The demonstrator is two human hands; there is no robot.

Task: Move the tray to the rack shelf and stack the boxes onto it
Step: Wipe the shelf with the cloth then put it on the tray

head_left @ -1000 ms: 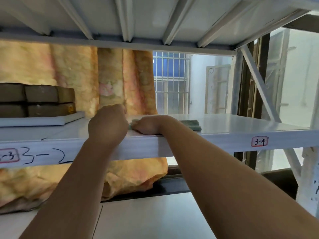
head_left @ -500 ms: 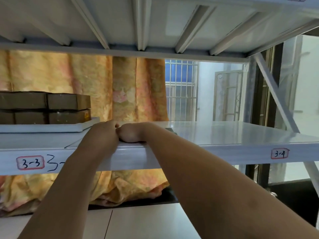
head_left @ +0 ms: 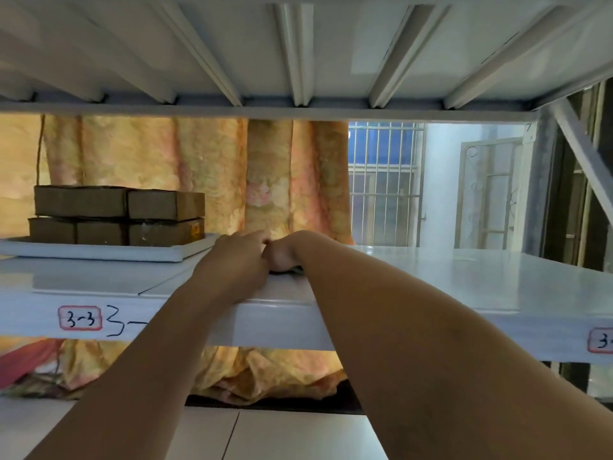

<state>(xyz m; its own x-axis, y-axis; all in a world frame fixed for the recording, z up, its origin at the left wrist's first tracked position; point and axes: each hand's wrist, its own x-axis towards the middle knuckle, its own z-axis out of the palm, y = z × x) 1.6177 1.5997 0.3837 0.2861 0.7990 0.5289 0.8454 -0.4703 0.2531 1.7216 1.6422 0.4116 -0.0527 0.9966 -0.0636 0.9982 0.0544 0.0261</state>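
A white tray (head_left: pixel 99 253) lies on the rack shelf (head_left: pixel 431 277) at the left. On it, brown boxes (head_left: pixel 116 204) are stacked in two layers. My left hand (head_left: pixel 237 257) and my right hand (head_left: pixel 282 255) press together on the shelf just right of the tray's corner. The right hand is a fist over a dark green flat thing (head_left: pixel 296 269), of which only a sliver shows. My left hand's fingers curl against the right hand; what they hold is hidden.
The shelf above (head_left: pixel 298 61) hangs low overhead with metal ribs. A diagonal brace (head_left: pixel 583 154) stands at the right end. An orange curtain (head_left: pixel 199 167) hangs behind the rack. Labels on the shelf edge read 3-3 (head_left: pixel 79 318).
My view has shifted left and closer. The green thing, a long strip a second ago, is now almost fully covered, and my two hands have come together.
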